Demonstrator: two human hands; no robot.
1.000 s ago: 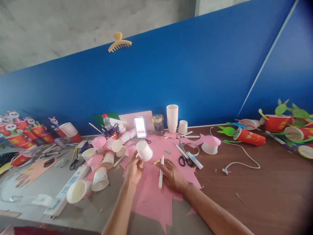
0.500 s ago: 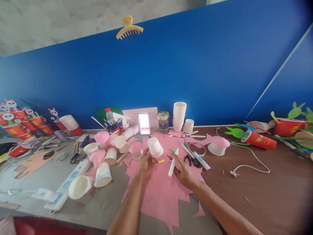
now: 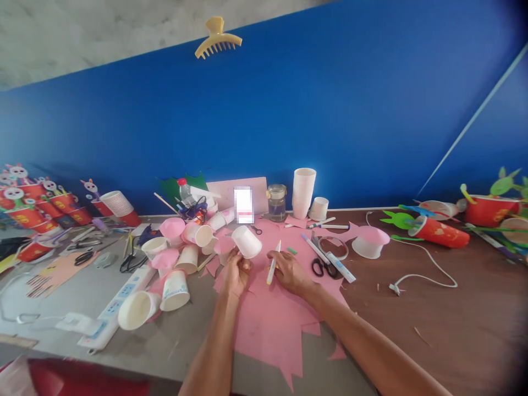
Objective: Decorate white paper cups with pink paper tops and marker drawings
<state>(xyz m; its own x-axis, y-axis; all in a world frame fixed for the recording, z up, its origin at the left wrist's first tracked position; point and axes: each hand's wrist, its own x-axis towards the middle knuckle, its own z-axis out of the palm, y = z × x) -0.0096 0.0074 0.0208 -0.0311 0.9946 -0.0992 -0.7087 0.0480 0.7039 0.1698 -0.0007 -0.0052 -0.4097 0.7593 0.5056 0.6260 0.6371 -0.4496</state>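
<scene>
My left hand (image 3: 236,273) holds a small white paper cup (image 3: 246,242) tilted on its side, just above a jagged sheet of pink paper (image 3: 268,324) on the table. My right hand (image 3: 290,271) grips a white marker pen (image 3: 273,263) with a yellow-green tip, its point up and close to the cup. Both hands hover over the pink sheet near the table's middle.
A heap of white and pink-topped cups (image 3: 177,258) lies to the left by a power strip (image 3: 113,308). Black scissors (image 3: 320,268), pens and a pink-topped cup (image 3: 369,242) lie to the right. A cup stack (image 3: 303,192), jar (image 3: 276,202) and red cup crafts (image 3: 437,234) stand further back.
My right hand lifted off the pink paper with the marker and brought it up beside the cup. My left hand kept hold of the cup, turning it slightly.
</scene>
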